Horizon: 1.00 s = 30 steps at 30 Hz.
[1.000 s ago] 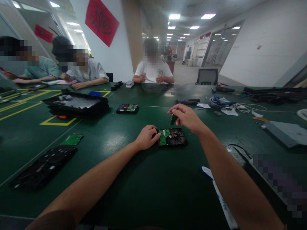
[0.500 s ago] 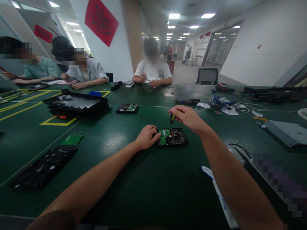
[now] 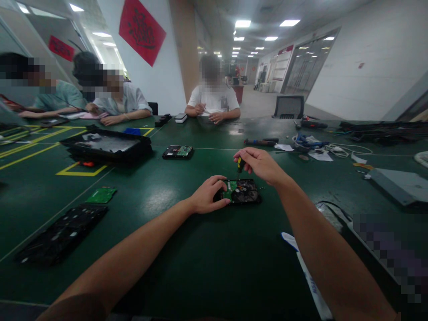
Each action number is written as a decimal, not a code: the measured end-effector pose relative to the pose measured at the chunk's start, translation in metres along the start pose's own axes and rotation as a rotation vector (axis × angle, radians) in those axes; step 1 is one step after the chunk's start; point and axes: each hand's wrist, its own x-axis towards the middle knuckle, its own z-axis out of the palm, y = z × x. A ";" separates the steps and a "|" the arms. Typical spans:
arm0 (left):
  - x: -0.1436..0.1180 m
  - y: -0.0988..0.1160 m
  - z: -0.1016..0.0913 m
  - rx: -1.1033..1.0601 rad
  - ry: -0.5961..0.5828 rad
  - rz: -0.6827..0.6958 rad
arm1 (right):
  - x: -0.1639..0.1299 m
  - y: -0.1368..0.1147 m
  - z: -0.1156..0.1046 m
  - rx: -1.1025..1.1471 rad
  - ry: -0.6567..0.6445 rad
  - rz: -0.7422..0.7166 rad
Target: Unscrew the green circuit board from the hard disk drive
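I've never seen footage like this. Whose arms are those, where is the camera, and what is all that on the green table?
There is no machine here: the two bare arms belong to a person who wears the camera on the head, so the single view looks forward and down at their own hands.

The left hand rests on the near left edge of a hard drive lying circuit side up on the green table. The right hand pinches a small screwdriver by its handle, held upright with its tip down over the drive.

Also on the table are a second drive, a loose green circuit board, a black tray, a flat black panel and tangled cables. Other people sit along the far side, busy with their own hands.
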 end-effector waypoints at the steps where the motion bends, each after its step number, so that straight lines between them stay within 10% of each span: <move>1: 0.000 0.000 0.000 -0.004 -0.017 0.000 | 0.001 0.001 0.000 0.023 0.009 0.015; 30: -0.002 -0.002 0.009 0.021 -0.005 -0.072 | 0.000 -0.001 -0.001 -0.053 0.089 -0.019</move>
